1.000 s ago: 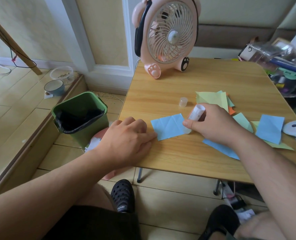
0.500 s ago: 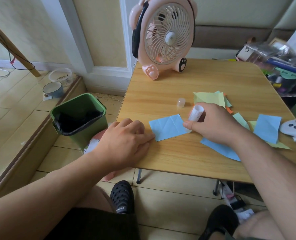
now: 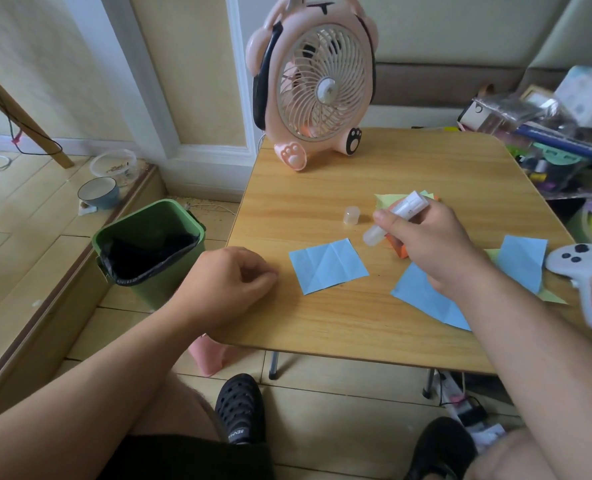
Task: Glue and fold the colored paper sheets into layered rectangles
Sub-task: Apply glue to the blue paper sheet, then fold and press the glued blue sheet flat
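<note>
While your right hand (image 3: 422,244) grips the glue stick (image 3: 396,216) off the tabletop (image 3: 322,327), your left hand (image 3: 232,282) rests curled, holding nothing, at its left edge beside the creased blue sheet (image 3: 327,265).

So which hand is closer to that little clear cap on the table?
Right. The right hand, holding the glue stick, is just right of the cap. The left hand sits farther off, near the table's left front edge.
</note>
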